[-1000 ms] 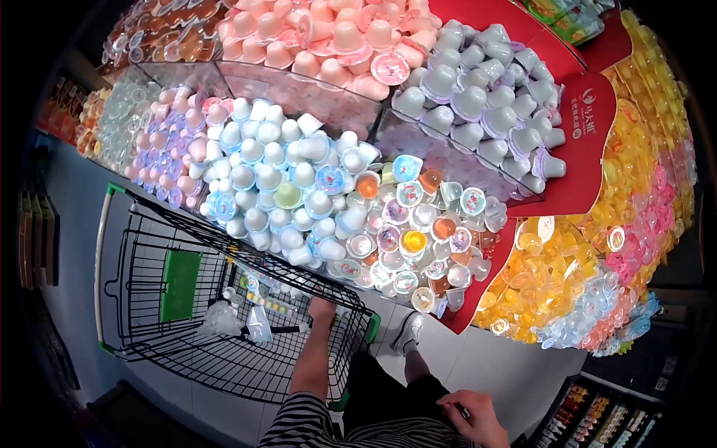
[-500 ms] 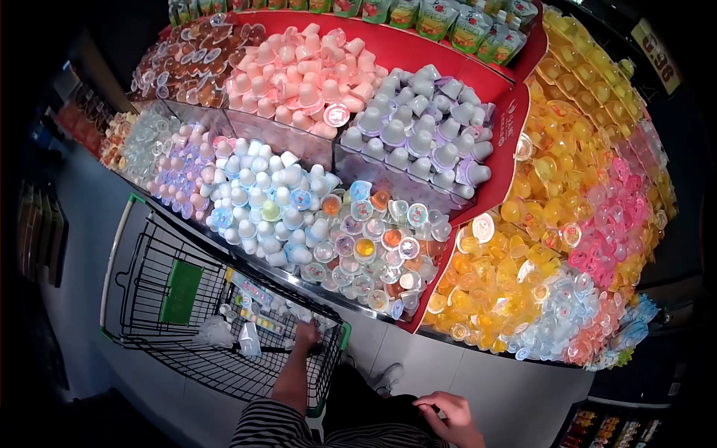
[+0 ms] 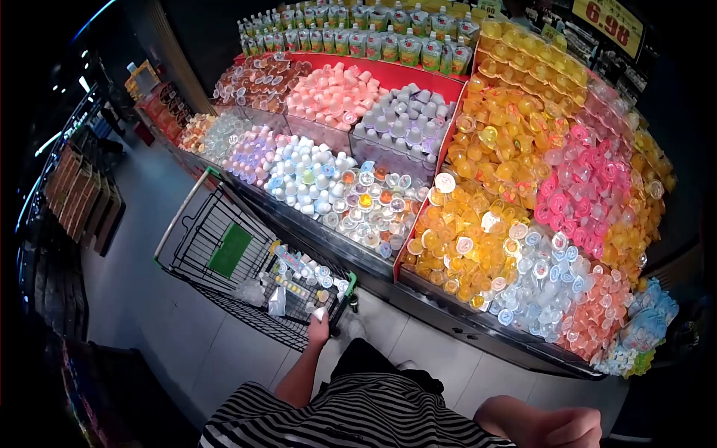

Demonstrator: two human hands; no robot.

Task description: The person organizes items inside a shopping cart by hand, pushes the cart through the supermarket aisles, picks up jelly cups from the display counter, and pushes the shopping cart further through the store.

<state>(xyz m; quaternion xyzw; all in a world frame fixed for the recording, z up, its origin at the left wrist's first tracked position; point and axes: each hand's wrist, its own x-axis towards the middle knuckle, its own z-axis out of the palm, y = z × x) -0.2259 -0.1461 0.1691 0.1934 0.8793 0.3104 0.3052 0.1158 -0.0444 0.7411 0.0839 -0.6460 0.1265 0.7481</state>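
Note:
My left hand (image 3: 319, 328) is at the near corner of the shopping cart (image 3: 193, 278), its fingers closed round a small white jelly cup (image 3: 320, 313). Inside the cart, close to that hand, lie several loose jelly cups (image 3: 325, 281), a flat pack with coloured rows (image 3: 289, 260), a clear plastic bag (image 3: 251, 292) and a white pouch (image 3: 277, 302). Low on the right, my right hand (image 3: 571, 428) is held in front of my body with its fingers curled in. Nothing shows in it, and it touches none of the goods.
A long display beyond the cart holds heaps of jelly cups: white (image 3: 306, 168), grey (image 3: 407, 119), pink (image 3: 336, 93) and yellow (image 3: 500, 142). Spouted pouches (image 3: 373, 45) line its back. A dark ledge (image 3: 478, 321) edges the front. Wooden crates (image 3: 78, 190) stand at left.
My left hand has come up from the cart's contents to its near corner with a white jelly cup. My right hand has swung right and curled. The view has tilted up, showing more shelving.

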